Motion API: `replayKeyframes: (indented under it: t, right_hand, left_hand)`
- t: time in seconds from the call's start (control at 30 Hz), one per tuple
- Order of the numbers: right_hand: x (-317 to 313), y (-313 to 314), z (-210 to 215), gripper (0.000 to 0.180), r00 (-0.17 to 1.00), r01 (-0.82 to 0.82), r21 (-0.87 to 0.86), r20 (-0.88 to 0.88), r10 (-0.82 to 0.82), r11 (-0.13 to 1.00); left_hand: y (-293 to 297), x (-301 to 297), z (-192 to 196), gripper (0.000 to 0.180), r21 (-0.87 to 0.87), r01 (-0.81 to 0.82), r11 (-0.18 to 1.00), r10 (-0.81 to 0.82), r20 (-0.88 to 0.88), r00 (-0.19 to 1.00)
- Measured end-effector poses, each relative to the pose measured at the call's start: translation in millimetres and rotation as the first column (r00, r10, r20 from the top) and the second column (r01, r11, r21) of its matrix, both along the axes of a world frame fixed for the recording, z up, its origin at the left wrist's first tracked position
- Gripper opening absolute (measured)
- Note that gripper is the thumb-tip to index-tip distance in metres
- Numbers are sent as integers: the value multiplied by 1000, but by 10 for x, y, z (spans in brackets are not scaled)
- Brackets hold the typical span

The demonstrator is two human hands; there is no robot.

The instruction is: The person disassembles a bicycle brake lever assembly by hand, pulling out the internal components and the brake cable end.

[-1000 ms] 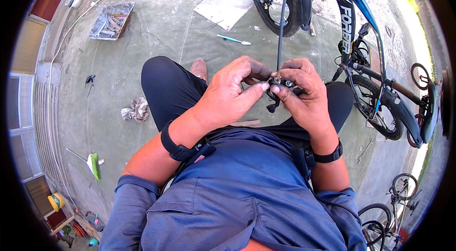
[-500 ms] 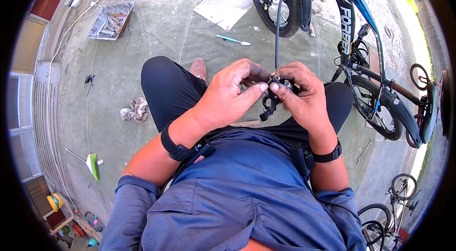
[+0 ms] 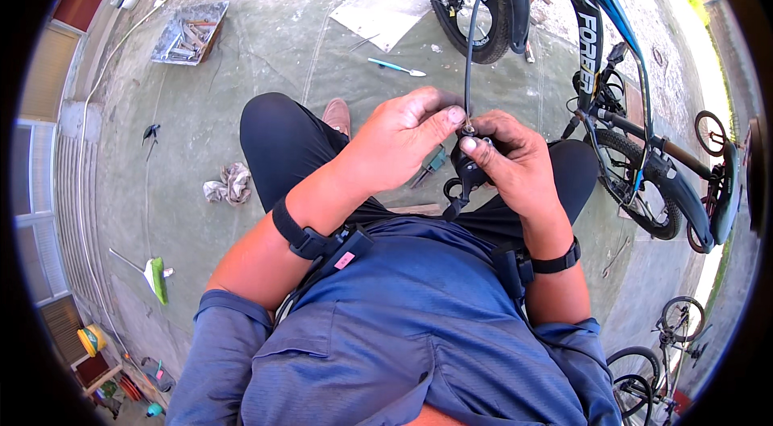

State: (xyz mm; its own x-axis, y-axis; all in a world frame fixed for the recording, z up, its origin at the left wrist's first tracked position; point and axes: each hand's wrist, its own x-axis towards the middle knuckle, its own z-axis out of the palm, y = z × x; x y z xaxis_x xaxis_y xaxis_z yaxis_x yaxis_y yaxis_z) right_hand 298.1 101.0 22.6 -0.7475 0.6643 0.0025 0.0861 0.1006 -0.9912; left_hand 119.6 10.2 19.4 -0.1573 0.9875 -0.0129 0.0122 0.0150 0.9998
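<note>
Where knees leave open ground ahead, left hand (image 3: 398, 144) and right hand (image 3: 511, 164), each grip pinching black brake lever (image 3: 465, 172), cable (image 3: 469, 47) above.

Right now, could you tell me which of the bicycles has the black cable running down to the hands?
The blue and black bicycle straight ahead; the black cable arcs from it down to the right hand and left hand. The bicycle at lower right stands apart, untouched.

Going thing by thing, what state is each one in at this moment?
Left hand: pinching the cable end.
Right hand: gripping a black brake lever.
Cable: curving up to the bicycle.
Bicycle: standing upright.
Tool tray: open, holding tools.
Rag: crumpled on the ground.
</note>
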Motion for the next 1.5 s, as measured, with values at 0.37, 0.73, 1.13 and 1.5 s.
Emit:
replayKeyframes:
  t: [0.37,0.73,1.13,1.5]
  right_hand:
    - [30,23,132,15,999,-54,-134,1,55,990]
    - [114,81,215,16,992,-15,-148,125,34,989]
    - [168,117,-7,35,998,-52,-561,-56,25,826]
    - [207,48,-48,60,980,-198,-544,-133,149,815]
  left_hand:
    - [168,131,-38,19,8,-21,1000,19,256,967]
    - [227,179,-41,17,-21,-49,999,52,222,974]
    - [189,162,-7,20,-44,-13,999,22,188,982]
    - [134,113,-20,23,28,163,986,-161,391,906]
